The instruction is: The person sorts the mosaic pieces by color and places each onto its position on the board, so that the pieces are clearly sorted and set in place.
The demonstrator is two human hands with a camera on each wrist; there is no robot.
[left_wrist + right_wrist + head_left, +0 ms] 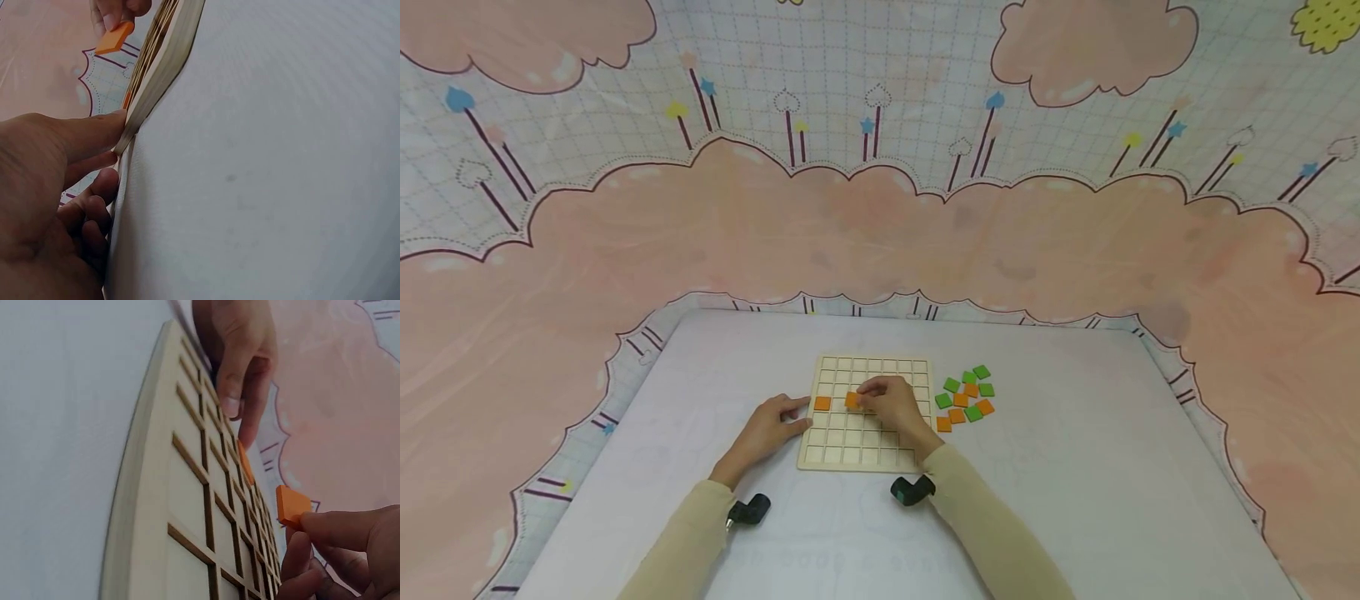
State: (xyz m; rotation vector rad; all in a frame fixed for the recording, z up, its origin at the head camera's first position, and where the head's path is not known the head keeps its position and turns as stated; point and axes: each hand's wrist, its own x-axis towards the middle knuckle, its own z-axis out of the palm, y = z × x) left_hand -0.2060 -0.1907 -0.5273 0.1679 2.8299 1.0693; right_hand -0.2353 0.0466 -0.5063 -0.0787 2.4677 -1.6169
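Observation:
A square wooden grid board (842,455) lies flat on the white table. One orange tile (823,403) sits in a cell of its leftmost column. My right hand (891,404) pinches a second orange tile (292,505) between thumb and fingers, held just above the board right of the first tile. At the board's left edge is my left hand (771,427), its thumb (94,134) and forefinger touching the rim. The hand's remaining fingers are loosely bent beside it in the left wrist view.
Right of the board lie scattered loose tiles, several green (952,385) and several orange (985,407). A dark wrist camera (751,509) hangs by the left sleeve, another (913,490) by the right. Behind the table (1075,450) hangs a patterned cloth (880,242).

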